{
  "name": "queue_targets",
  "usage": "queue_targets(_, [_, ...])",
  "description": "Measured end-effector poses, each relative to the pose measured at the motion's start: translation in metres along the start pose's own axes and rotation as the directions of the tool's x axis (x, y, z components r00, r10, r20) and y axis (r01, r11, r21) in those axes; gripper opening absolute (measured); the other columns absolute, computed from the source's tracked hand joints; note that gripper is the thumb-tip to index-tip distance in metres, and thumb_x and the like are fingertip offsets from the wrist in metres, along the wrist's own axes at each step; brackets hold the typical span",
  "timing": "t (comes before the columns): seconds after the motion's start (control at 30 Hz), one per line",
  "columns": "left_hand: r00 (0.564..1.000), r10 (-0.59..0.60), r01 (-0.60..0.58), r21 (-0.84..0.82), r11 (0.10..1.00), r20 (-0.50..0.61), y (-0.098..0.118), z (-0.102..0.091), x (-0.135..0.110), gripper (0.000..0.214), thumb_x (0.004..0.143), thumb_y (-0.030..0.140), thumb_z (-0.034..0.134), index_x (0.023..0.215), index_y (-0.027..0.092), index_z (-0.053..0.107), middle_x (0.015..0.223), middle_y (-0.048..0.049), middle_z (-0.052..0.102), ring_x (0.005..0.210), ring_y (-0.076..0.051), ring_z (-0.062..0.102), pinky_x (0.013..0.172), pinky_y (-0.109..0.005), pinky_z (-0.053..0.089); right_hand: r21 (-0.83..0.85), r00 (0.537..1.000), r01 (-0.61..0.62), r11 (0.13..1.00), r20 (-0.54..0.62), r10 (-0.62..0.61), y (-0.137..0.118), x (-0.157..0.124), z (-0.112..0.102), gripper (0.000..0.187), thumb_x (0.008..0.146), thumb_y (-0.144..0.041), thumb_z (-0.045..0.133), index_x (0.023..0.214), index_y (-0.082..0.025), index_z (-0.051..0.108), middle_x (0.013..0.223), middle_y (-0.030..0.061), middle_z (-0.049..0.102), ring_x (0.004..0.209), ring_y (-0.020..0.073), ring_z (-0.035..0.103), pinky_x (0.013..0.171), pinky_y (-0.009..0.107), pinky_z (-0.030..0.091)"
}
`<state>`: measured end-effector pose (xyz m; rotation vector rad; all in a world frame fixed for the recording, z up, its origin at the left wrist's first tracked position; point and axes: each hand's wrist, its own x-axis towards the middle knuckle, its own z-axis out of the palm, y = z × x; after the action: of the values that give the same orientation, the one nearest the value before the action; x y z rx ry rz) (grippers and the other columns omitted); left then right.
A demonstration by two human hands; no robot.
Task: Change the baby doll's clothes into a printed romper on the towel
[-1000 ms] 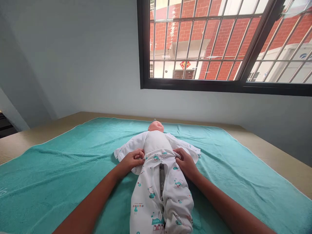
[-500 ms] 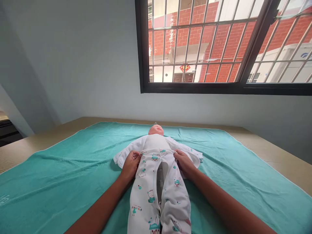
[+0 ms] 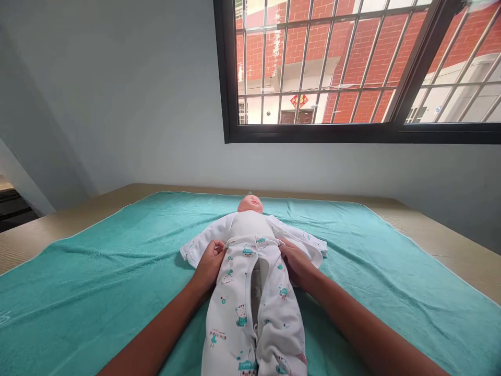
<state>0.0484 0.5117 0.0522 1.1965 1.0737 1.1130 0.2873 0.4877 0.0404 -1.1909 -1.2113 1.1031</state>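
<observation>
A baby doll lies on its back, head toward the wall, in a white long-sleeved top with the sleeves spread outward. White baby pants with a teal house-and-bear print cover its legs and reach up to the waist; the crotch seam gapes open. My left hand pinches the waistband at the left side. At the right side, my right hand grips the same waistband, its fingertips partly hidden by the cloth. The pants' lower ends run out of view at the bottom.
Beneath the doll a teal blanket with soft wrinkles covers most of a light wooden table. Behind the table stand a pale wall and a dark-framed, barred window.
The view has tilted slightly, so the window and doll sit a little higher. Both hands keep their hold on the waistband with hardly any movement.
</observation>
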Motion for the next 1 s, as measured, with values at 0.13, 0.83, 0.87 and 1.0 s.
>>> queue_targets(0.13, [0.998, 0.062, -0.062, -0.004, 0.998, -0.003, -0.004, -0.001, 0.004, 0.047, 0.067, 0.054, 0.072, 0.090, 0.024, 0.044, 0.074, 0.0037, 0.061, 0.057, -0.014, 0.056, 0.053, -0.025, 0.041, 0.295, 0.984, -0.150, 0.944, 0.139, 0.113, -0.001, -0.001, 0.000, 0.042, 0.072, -0.027, 0.056, 0.114, -0.025, 0.061, 0.083, 0.0026, 0.072, 0.071, 0.0187, 0.066, 0.061, 0.028, 0.051])
queue_targets(0.83, [0.984, 0.171, -0.168, -0.073, 0.983, 0.047, -0.017, -0.011, 0.009, 0.029, 0.069, 0.032, 0.072, 0.080, 0.021, 0.047, 0.075, 0.0063, 0.055, 0.064, -0.010, 0.050, 0.057, -0.020, 0.039, 0.087, 0.994, -0.091, 0.992, 0.062, 0.085, 0.012, 0.007, -0.013, 0.042, 0.065, -0.022, 0.056, 0.105, -0.020, 0.069, 0.079, 0.0022, 0.071, 0.064, 0.0169, 0.062, 0.059, 0.028, 0.048])
queue_targets(0.87, [0.983, 0.180, -0.178, -0.050, 0.983, 0.035, -0.017, -0.011, 0.008, 0.028, 0.070, 0.033, 0.071, 0.081, 0.021, 0.049, 0.076, 0.0055, 0.056, 0.065, -0.010, 0.051, 0.058, -0.021, 0.040, 0.064, 0.995, -0.086, 0.994, 0.047, 0.083, 0.011, 0.007, -0.015, 0.038, 0.067, -0.022, 0.056, 0.102, -0.020, 0.070, 0.077, 0.0014, 0.070, 0.062, 0.0162, 0.060, 0.058, 0.027, 0.046])
queue_targets(1.0, [0.974, 0.223, -0.225, 0.059, 0.973, 0.033, -0.014, -0.013, 0.008, 0.025, 0.075, 0.036, 0.068, 0.089, 0.019, 0.058, 0.083, 0.0007, 0.060, 0.076, -0.014, 0.055, 0.066, -0.023, 0.042, -0.029, 0.999, -0.006, 1.000, 0.048, 0.007, 0.004, 0.008, -0.025, 0.024, 0.067, -0.022, 0.062, 0.090, -0.022, 0.070, 0.086, 0.0000, 0.069, 0.080, 0.0179, 0.060, 0.066, 0.026, 0.045])
